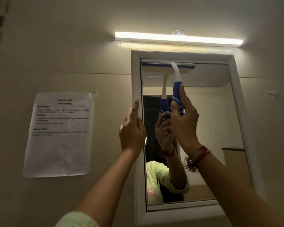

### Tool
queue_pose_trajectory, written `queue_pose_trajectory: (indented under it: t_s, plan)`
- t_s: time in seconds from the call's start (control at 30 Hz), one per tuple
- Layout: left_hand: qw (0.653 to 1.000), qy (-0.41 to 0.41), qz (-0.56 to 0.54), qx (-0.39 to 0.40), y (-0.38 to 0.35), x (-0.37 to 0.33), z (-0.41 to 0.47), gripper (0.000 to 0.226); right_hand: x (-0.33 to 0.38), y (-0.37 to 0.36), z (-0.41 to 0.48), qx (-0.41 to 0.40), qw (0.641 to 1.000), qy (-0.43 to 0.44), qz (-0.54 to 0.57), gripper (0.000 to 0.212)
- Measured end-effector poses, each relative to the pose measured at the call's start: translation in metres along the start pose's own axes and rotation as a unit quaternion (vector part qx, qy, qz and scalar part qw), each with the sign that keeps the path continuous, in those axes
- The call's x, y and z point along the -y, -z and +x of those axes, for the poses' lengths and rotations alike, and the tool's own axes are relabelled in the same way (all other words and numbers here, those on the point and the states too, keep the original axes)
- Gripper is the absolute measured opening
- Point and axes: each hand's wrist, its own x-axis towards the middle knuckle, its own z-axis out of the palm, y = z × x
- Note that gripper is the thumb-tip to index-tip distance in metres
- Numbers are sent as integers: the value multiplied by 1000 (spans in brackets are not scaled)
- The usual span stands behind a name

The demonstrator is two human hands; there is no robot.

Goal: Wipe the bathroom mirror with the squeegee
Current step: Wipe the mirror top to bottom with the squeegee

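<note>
A person's right hand [184,119] wraps its fingers and thumb tightly round the blue ribbed grip of a blue-and-white plastic squeegee [176,72]. The blade lies flat across the top left of a rectangular, white-framed bathroom mirror [208,115], just under the upper frame. The left hand [132,131] rests against the frame's left side, one finger straight up along it, holding nothing. A red thread bracelet [199,157] circles the right wrist. Above the mirror glows a long white light bar [179,38]. To the left, a printed white paper sheet [59,135] is stuck to the beige wall [56,54].
</note>
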Motion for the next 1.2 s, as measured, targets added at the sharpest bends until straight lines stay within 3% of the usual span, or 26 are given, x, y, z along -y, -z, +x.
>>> queue_pose_trajectory:
  t_s: [0.27,0.83,1.2]
  plan:
    - [1000,6,-24,4,-2,4,-3,45,-24,23,-35,17,999,0,-45,55]
    - [999,14,-4,31,4,5,-23,47,-35,27,-37,10,1000,-6,-18,54]
    - [996,86,28,5,1,3,-26,50,-56,43,-87,5,999,23,-24,54]
